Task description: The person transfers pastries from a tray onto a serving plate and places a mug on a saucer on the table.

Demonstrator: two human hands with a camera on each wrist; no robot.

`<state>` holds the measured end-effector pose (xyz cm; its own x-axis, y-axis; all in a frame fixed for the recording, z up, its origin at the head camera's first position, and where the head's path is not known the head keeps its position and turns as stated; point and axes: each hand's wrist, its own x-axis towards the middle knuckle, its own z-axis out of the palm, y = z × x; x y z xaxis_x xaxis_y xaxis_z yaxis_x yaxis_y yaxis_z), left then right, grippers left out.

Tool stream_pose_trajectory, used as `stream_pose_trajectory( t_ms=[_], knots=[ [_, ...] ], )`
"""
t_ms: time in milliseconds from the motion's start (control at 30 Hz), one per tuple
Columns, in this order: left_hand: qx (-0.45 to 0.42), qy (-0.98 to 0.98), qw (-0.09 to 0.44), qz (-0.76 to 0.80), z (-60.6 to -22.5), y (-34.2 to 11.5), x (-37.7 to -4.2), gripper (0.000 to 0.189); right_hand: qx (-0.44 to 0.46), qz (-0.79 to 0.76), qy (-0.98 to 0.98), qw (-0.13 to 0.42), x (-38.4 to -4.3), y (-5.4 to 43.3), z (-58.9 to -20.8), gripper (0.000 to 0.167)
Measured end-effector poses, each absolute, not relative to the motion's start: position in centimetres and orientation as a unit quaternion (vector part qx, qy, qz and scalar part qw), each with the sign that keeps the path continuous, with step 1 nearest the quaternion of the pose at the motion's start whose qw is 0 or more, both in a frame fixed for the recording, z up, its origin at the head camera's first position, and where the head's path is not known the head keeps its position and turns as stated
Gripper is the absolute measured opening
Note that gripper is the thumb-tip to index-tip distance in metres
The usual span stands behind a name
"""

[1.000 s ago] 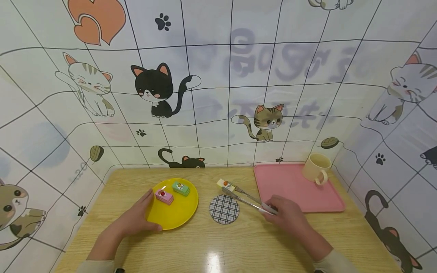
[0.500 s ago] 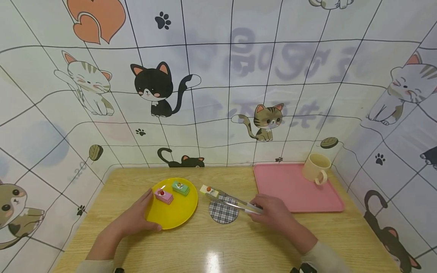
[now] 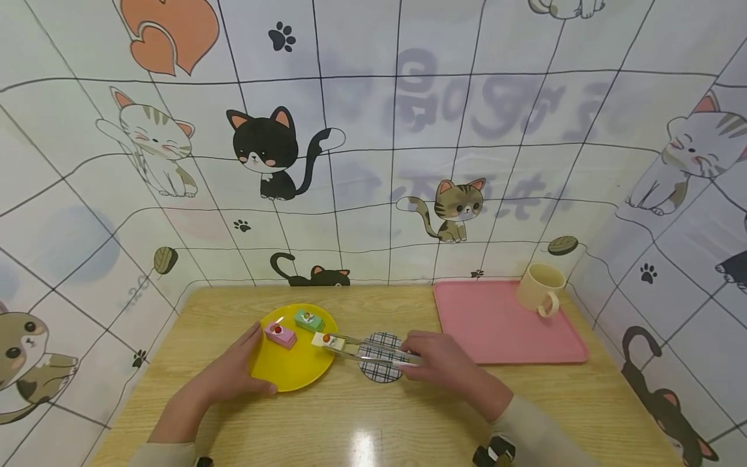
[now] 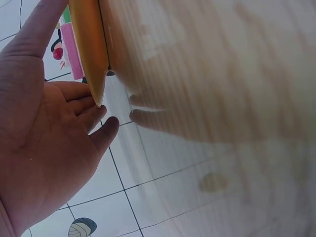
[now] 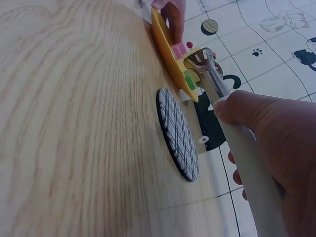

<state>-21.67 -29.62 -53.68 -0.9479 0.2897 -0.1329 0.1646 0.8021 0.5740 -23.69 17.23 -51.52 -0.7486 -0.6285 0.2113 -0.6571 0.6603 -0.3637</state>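
Observation:
A yellow plate [image 3: 292, 370] lies at the left of the table, bearing a pink toy cake slice [image 3: 281, 335] and a green toy cake slice [image 3: 309, 322]. My left hand [image 3: 233, 370] holds its left rim, thumb at the near edge and fingers farther round. From the right, my right hand [image 3: 440, 363] grips metal tongs [image 3: 373, 357]. Between the tongs' tips is a cream toy cake slice [image 3: 329, 341] with an orange topping, above the plate's right part. Whether that slice touches the plate, I cannot tell. In the right wrist view the tongs' handle [image 5: 247, 173] lies in the hand.
A round checked coaster [image 3: 379, 374] sits right of the plate, partly under the tongs. At the back right is a pink tray [image 3: 484, 324] with a cream mug [image 3: 541, 288] on it. A cat-patterned sheet [image 3: 373, 162] stands behind the table.
My right hand has moved left with the tongs, carrying the cream cake slice from behind the coaster to over the yellow plate. My left hand has stayed at the plate's rim.

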Motion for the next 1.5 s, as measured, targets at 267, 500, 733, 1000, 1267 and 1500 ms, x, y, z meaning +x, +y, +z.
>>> stream_pose_trajectory(
  t_ms=[267,500,733,1000,1267,1500],
  knots=[
    [0.124,0.945,0.105,0.284,-53.6,-29.6,-21.9,0.139,0.389,0.188,-0.902,0.020,-24.9,14.9,-51.1,0.023],
    [0.121,0.945,0.108,0.284,-53.7,-29.6,-22.0,0.140,0.397,0.182,-0.899,0.003,-25.9,13.4,-50.8,0.023],
    [0.114,0.945,0.114,0.285,-53.8,-29.6,-22.0,0.140,0.405,0.160,-0.900,-0.013,-26.8,12.4,-51.0,0.024],
    [0.117,0.945,0.111,0.286,-53.7,-29.7,-21.8,0.140,0.426,0.157,-0.891,-0.021,-27.4,11.3,-50.9,0.027],
    [0.117,0.945,0.108,0.287,-53.7,-29.6,-21.8,0.140,0.412,0.175,-0.892,-0.060,-27.9,10.6,-51.1,0.027],
    [0.115,0.945,0.110,0.286,-53.8,-29.6,-21.7,0.140,0.405,0.176,-0.894,-0.072,-28.3,10.2,-51.4,0.028]
  ],
)
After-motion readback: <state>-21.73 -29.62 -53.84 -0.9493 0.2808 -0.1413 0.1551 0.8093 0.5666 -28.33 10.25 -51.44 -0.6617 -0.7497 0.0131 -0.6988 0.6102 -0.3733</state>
